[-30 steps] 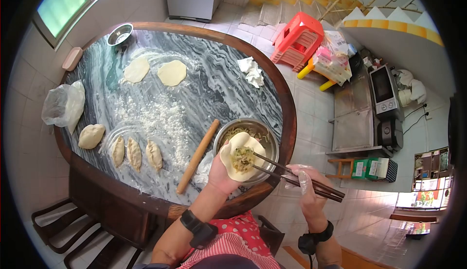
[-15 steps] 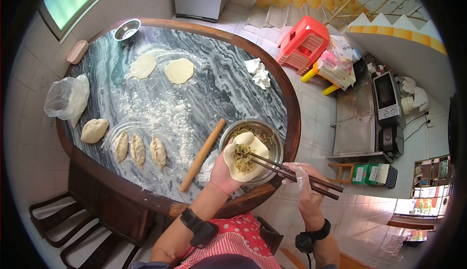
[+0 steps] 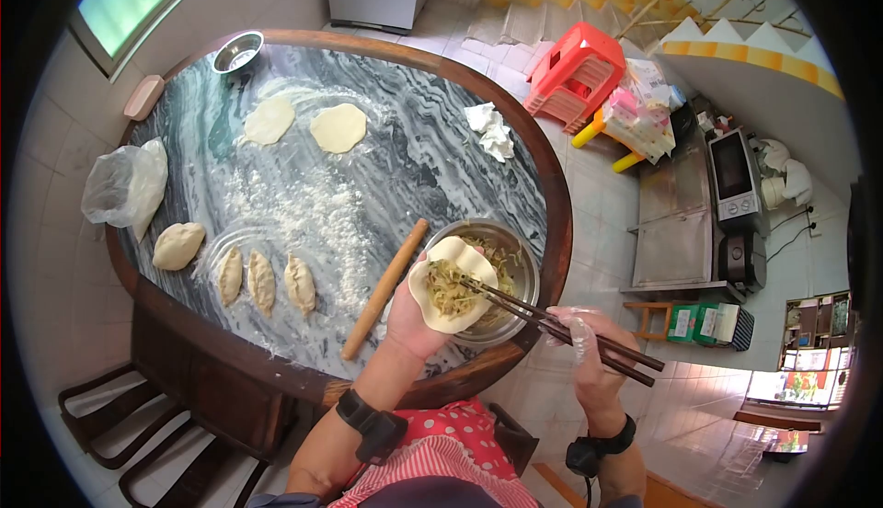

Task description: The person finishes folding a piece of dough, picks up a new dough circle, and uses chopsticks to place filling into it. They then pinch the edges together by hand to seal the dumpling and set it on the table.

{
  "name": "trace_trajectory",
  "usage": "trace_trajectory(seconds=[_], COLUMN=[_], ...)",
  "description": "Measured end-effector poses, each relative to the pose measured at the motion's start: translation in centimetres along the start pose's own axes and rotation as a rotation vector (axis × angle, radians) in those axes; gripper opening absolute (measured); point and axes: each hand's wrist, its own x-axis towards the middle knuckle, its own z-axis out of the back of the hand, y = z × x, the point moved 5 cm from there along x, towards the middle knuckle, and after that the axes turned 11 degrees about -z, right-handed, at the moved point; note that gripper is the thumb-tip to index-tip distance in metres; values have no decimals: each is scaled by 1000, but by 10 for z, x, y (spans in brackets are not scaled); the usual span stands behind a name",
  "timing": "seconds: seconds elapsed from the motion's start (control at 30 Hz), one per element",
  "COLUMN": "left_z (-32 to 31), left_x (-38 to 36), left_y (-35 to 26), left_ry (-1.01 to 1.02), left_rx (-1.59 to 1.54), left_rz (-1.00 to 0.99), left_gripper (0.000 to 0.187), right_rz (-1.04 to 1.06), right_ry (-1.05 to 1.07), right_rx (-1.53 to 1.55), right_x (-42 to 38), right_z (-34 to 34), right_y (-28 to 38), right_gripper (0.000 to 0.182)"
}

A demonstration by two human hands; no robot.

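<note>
A round dough wrapper [image 3: 432, 317] with shredded filling [image 3: 449, 289] on it rests in my left hand [image 3: 412, 326], at the left side of a metal bowl [image 3: 526, 278] that holds more filling. My right hand [image 3: 589, 347] is closed round dark chopsticks [image 3: 612, 350], whose tips touch the filling on the wrapper. A wooden rolling pin [image 3: 384, 289] lies left of my left hand. Three pleated dumplings [image 3: 261, 282] and a lump of dough [image 3: 178, 246] are at the lower left. Two flat wrappers [image 3: 338, 128] lie farther back.
The marble table [image 3: 414, 177] has scattered flour [image 3: 313, 218], crumpled tissue [image 3: 490, 131], a plastic bag [image 3: 129, 182] and a small metal bowl [image 3: 239, 53]. Red stools [image 3: 577, 76] stand beyond its right edge, and a dark wooden chair [image 3: 198, 370] at the lower left.
My left hand and the wrapper have shifted slightly left and up, and the wrapper is more open. The chopsticks and my right hand have moved a little right.
</note>
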Motion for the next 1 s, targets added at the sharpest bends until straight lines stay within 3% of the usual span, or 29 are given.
trace_trajectory(seconds=[0.17, 0.23, 0.43, 0.63, 0.83, 1.0], left_z=[-15, -11, -16, -19, 2, 0], left_x=[2, 4, 1, -2, 4, 1], left_y=[-7, -9, -12, -9, -17, -26], left_ry=[25, 0, 17, 17, 9, -3], left_rx=[40, 14, -7, -4, 91, 135], left_rz=[-92, -91, -63, -49, -100, -143], left_gripper=[39, 39, 40, 41, 44, 53], right_rz=[-81, 20, -63, -3, -134, -92], right_ry=[22, 101, 72, 118, 9, -143], right_rx=[108, -6, -7, -33, 181, 313], right_x=[-4, -2, 0, 6, 5, -4], right_z=[-5, -13, -2, -12, 3, 24], right_y=[7, 11, 1, 15, 11, -2], right_gripper=[10, 9, 7, 9, 13, 20])
